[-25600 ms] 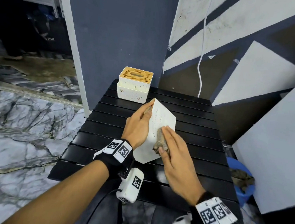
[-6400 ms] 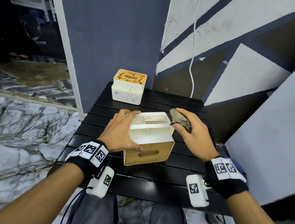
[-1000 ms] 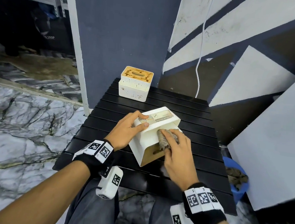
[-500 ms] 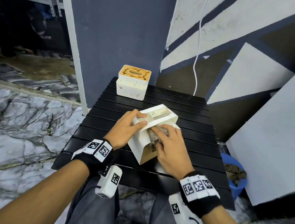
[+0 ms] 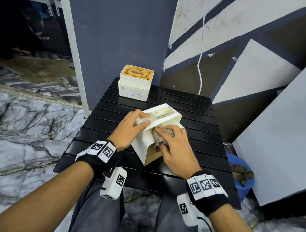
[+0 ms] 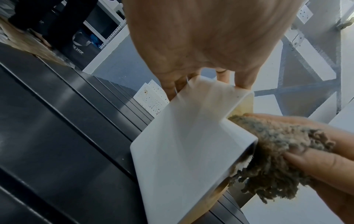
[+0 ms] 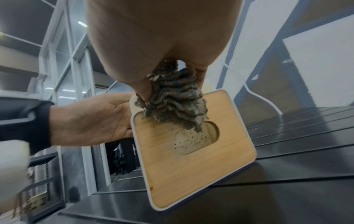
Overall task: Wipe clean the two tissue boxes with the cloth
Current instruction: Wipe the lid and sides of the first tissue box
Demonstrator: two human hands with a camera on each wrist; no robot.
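Note:
A white tissue box lies tipped on its side in the middle of the black slatted table, its wooden lid facing me. My left hand grips its upper left edge, thumb on top. My right hand holds a bunched grey-brown cloth against the box's upper side and lid edge; the cloth hangs over the lid's slot. The cloth presses on the box corner. A second white box with a stained wooden lid stands upright at the table's far left.
A dark blue wall panel rises right behind the table. A white cable hangs down the painted wall. A blue bucket with rags sits on the floor at the right, beside a large white board. Marble floor lies to the left.
Over the last second my right hand has slid the cloth across the box's upper side toward the lid end. The left hand keeps its grip; the box stays tilted.

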